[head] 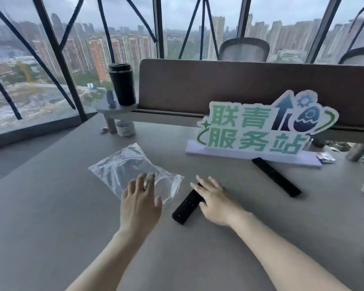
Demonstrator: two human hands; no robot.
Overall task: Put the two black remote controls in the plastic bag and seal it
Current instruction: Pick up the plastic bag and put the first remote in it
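Barely started, I judge: the bag (135,171) lies empty on the tabletop (51,206) under the spread left hand (140,201), the spread right hand (215,199) rests on the near remote (186,206), and the far remote (275,177) lies at two o'clock.
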